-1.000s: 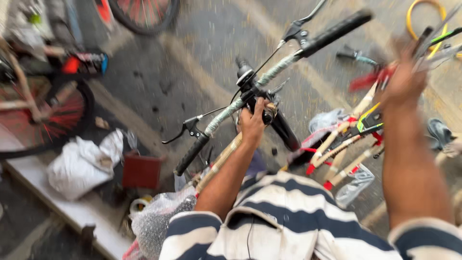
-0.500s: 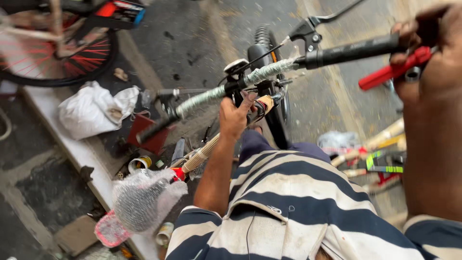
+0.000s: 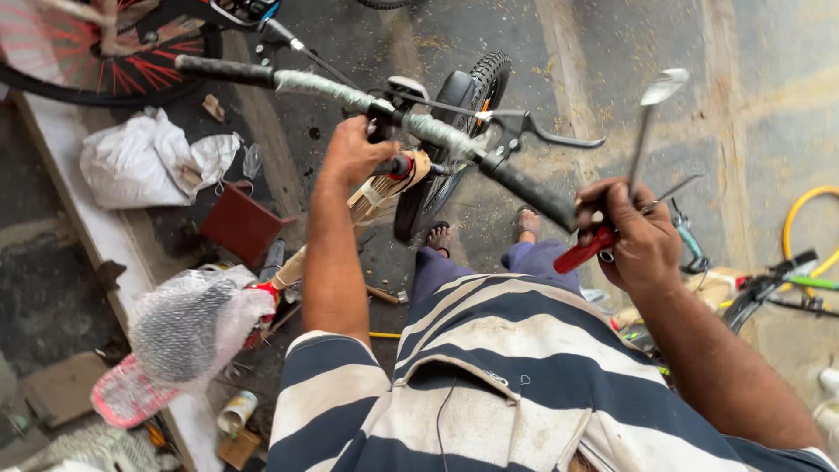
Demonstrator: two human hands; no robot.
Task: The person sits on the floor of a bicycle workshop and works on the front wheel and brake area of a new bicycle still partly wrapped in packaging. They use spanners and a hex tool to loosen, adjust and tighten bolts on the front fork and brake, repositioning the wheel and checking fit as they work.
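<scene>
Stained, wet-looking concrete floor (image 3: 664, 52) with sawdust-coloured streaks; a pale raised ledge (image 3: 105, 236) runs along the left side. View is straight down over a blue-and-white striped shirt (image 3: 489, 367). A bicycle stands in front of the person, its handlebar (image 3: 384, 114) running diagonally from upper left to lower right, with black grips at both ends and pale wrap near the middle. Front wheel (image 3: 459, 131) points away, its knobby tyre visible beyond the bar. Left hand (image 3: 354, 153) is clenched at the centre of the bar, by the stem; what lies inside the fist cannot be told. Right hand (image 3: 634, 236) is closed around a red-handled tool (image 3: 585, 249) and a long spanner (image 3: 647, 131), whose head sticks up above the knuckles; the hand sits just beside the right grip (image 3: 529, 188), touching or nearly touching its end. A brake lever (image 3: 559, 135) projects from the bar above that grip. Two sandalled feet (image 3: 481, 232) show on the floor under the bar. On the left: white bag (image 3: 149, 157), a dark red box (image 3: 240, 225), and a bubble-wrapped bundle (image 3: 188, 319) on the ledge. Second bicycle wheel with red spokes (image 3: 96, 61) at upper left. Yellow hose (image 3: 808, 218) at right edge, near other bicycle parts (image 3: 769, 288) lying on the floor.
</scene>
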